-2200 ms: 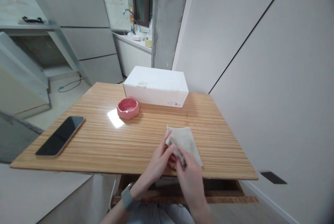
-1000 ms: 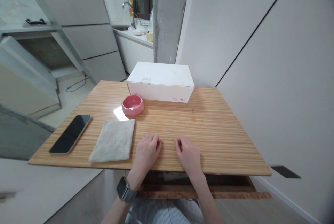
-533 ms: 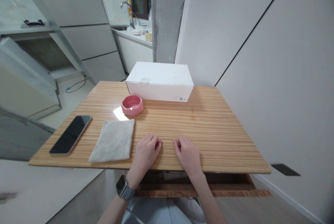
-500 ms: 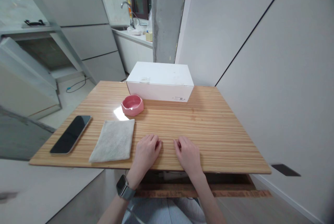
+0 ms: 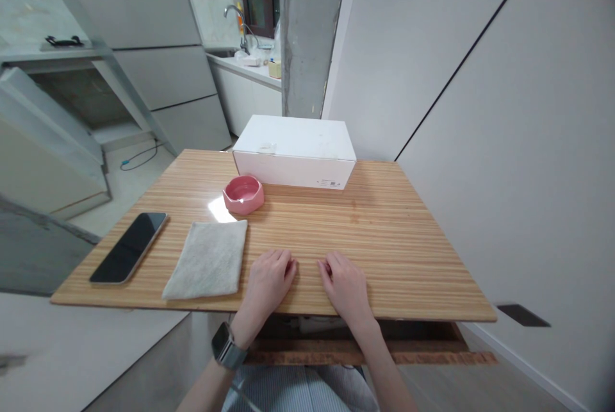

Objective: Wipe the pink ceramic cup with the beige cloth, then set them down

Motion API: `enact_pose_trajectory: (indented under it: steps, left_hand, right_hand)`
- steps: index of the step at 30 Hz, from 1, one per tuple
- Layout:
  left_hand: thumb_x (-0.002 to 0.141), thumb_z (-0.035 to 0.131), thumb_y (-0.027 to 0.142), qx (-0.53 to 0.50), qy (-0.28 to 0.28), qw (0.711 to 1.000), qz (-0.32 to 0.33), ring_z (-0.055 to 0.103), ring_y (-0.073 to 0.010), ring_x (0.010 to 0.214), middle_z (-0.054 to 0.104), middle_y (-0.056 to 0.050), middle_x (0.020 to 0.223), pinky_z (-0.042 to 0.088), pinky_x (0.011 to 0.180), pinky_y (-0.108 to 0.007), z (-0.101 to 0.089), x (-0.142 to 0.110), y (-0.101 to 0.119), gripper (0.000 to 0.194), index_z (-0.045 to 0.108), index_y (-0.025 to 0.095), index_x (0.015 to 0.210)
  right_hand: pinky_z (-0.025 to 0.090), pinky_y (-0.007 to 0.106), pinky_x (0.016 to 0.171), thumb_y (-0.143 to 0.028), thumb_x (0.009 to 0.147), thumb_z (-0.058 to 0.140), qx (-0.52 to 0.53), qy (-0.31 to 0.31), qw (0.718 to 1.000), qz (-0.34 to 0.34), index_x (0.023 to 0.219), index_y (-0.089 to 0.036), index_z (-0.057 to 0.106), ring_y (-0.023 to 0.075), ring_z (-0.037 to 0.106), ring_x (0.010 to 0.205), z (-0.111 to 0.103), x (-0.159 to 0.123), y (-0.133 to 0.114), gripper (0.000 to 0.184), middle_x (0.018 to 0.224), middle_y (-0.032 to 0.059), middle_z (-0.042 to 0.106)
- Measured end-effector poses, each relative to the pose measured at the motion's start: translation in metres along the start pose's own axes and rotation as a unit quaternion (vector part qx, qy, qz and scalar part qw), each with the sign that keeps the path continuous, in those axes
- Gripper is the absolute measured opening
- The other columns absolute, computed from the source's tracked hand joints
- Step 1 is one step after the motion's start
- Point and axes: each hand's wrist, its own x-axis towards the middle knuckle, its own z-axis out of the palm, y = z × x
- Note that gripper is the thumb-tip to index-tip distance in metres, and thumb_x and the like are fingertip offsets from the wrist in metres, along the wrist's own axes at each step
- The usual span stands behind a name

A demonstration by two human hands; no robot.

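Observation:
My left hand (image 5: 270, 279) rests on the wooden tabletop (image 5: 384, 232) near its front edge, curled into a loose fist with nothing seen in it. My right hand (image 5: 344, 285) lies a short way to the right, its fingers folded in the same manner and also holding nothing visible. A folded pale grey cloth (image 5: 207, 261) lies flat just left of my left hand, not touching it. Beyond the cloth stands a pink bowl (image 5: 243, 195), with no contents visible. A dark-screened phone (image 5: 129, 249) lies at the left side of the table.
A closed white box (image 5: 294, 152) stands at the table's far edge. Below the front edge, an open drawer (image 5: 418, 357) juts out over my lap. A white wall panel (image 5: 480, 143) borders the right side. A sink counter (image 5: 250, 69) is in the background.

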Motion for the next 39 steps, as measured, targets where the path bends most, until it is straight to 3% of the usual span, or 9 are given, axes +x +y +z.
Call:
enact_pose_trajectory:
  steps: [39]
  left_hand:
    - [0.094, 0.04, 0.027, 0.0, -0.017, 1.0, 0.023, 0.058, -0.0196, 0.077, 0.064, -0.002, 0.078, 0.038, 0.069, -0.032, 0.0005, 0.001, -0.0029, 0.021, 0.052, 0.021, 0.078]
  right_hand:
    - [0.031, 0.025, 0.062, -0.026, 0.094, 0.044, 0.018, 0.0, 1.0, 0.017, 0.07, -0.021, 0.048, 0.0129, 0.053, 0.067, -0.0007, 0.0004, -0.0002, 0.025, 0.071, -0.0008, 0.057]
